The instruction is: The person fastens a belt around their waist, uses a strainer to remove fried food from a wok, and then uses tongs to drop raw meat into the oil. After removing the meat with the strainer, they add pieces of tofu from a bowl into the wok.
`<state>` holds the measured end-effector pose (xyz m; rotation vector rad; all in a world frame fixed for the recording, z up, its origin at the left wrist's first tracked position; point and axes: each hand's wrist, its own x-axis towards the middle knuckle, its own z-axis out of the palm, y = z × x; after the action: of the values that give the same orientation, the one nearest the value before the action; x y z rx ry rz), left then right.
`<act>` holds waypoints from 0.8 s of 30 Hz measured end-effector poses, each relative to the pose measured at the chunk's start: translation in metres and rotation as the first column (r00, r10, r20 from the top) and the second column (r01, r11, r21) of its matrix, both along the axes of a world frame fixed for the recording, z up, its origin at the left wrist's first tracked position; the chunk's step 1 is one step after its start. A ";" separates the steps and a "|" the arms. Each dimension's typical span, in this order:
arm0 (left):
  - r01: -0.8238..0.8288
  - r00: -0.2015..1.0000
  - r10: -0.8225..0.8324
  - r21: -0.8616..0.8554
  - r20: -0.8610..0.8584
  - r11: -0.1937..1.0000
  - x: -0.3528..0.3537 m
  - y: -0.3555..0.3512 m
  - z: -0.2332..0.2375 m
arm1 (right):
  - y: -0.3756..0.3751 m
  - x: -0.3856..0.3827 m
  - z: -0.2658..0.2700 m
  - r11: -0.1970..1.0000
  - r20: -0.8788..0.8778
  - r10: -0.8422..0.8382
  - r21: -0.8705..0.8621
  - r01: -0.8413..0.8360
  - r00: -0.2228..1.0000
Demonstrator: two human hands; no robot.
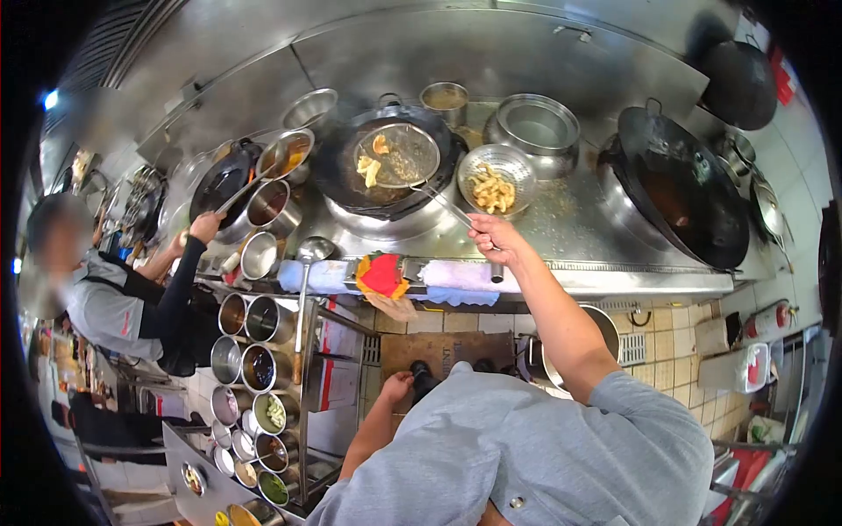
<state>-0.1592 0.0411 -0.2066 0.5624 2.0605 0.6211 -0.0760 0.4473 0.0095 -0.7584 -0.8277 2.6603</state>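
My right hand (495,238) is closed around the long handle of a wire mesh skimmer (412,145). The skimmer's round basket is over a dark wok (338,180), with a few pale golden pieces of food (368,171) in it. Just right of the wok, a perforated metal strainer bowl (517,164) holds a heap of golden fried pieces (493,191); my right hand is just below it. My left hand (397,387) hangs low beside my body, fingers curled in, apart from any object I can see.
A large wok (684,184) leans at the right, beside a lidded-looking steel pot (537,127). Folded cloths (465,273) and a red cloth (381,274) lie along the front edge. A ladle (315,249) rests near several seasoning tins (260,368). At left, a co-worker (123,302) works another wok.
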 end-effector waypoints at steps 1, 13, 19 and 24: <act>0.038 0.999 -0.038 -0.003 0.007 0.999 0.005 -0.018 -0.035 | 0.004 0.013 0.009 0.999 0.002 -0.032 0.017 0.032 0.999; 0.248 0.967 -0.253 -0.199 0.000 0.948 0.008 -0.080 -0.067 | 0.009 0.142 0.056 0.811 0.230 -0.418 0.530 0.247 0.879; 0.103 0.981 -0.097 -0.024 0.169 0.994 -0.011 0.020 -0.012 | 0.030 0.166 0.011 0.549 0.345 -0.649 0.829 0.104 0.679; -0.151 0.602 -0.074 0.204 0.795 0.967 0.026 0.175 0.077 | 0.012 0.224 0.090 0.257 0.274 -0.844 0.961 -0.100 0.462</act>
<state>-0.1327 0.2157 -0.1299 0.2801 1.1290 0.9635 0.1484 0.4594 0.0998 -1.5035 -1.7158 0.7790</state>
